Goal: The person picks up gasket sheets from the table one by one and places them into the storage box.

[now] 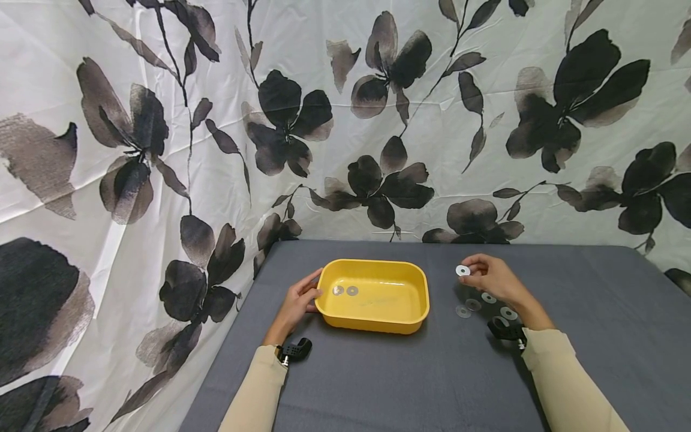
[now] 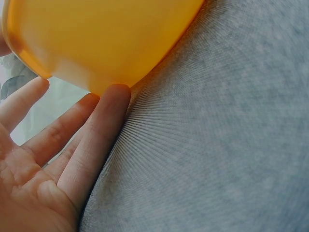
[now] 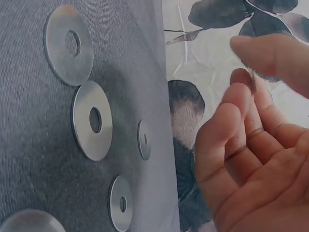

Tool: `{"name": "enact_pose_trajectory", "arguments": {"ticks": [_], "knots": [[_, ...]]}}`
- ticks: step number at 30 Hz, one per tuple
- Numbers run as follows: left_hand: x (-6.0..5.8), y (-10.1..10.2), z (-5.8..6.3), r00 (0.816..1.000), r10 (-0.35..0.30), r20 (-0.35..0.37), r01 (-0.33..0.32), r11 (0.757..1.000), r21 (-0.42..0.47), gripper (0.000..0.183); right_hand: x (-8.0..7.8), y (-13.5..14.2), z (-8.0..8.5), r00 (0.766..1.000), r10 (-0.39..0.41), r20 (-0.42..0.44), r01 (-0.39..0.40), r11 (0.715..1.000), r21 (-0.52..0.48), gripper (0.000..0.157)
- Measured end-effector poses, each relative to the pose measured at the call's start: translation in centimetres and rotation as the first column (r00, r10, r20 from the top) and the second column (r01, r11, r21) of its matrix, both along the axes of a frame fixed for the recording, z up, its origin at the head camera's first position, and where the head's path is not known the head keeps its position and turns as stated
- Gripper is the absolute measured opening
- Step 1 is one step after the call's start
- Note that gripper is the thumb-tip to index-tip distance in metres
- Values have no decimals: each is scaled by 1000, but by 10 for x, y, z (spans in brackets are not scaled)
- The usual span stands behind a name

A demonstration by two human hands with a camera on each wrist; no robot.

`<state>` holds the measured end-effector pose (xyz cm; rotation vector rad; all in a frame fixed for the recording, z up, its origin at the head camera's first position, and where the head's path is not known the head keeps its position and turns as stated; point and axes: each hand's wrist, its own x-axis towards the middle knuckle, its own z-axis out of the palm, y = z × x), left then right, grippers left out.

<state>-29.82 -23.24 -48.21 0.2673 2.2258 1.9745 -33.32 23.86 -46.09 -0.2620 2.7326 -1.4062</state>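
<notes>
A metal washer (image 1: pixel 461 270) is in the air above the far right part of the desk (image 1: pixel 432 384). The fingers (image 3: pixel 239 96) of the right hand (image 1: pixel 488 279) pinch it by its edge, between thumb and fingertips. In the head view the washer lies to the left of these fingers, on the side that looks to the yellow tray (image 1: pixel 372 323). The right hand is the nearer one, because it holds the washer; the left hand is well apart. The washer is round, so it has no long axis; its flat face points back to the head camera, and in the right wrist view only a thin edge is visible.

Under and near the right hand, at least four loose washers (image 3: pixel 91 145) lie flat on the desk, some very close together.

Further to the left stands the tray, upright, with its long axis from left to right. Two flat washers (image 1: pixel 349 290) are inside, side by side, near its left end. The left hand (image 1: pixel 294 303) holds this left end: its fingers are somewhat spread and their tips touch the outer wall, and the thumb seems to be at the rim.

Behind the desk hangs a white cloth (image 1: pixel 335 234) with dark flowers.
</notes>
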Motion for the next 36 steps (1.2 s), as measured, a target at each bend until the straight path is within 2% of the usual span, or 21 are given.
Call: {"name": "enact_pose_trajectory", "arguments": {"ticks": [6,12,24,36], "knots": [[0,-1,1,1000,-2,-1,2,1000,-3,56,1,-7,3,999,-6,-48,6,1000,6,42],[2,-1,2,1000,0,-2,0,1000,-13,57,3,-13,6,999,-11,-52,10,1000,-13,44],[3,-1,3,1000,1,-12,-2,1000,-30,55,7,-28,10,997,38,-66,-41,998,-44,43],[3,-3,1,1000,-9,-18,9,1000,-27,57,13,-45,15,998,-7,-61,3,998,-69,44]]}}
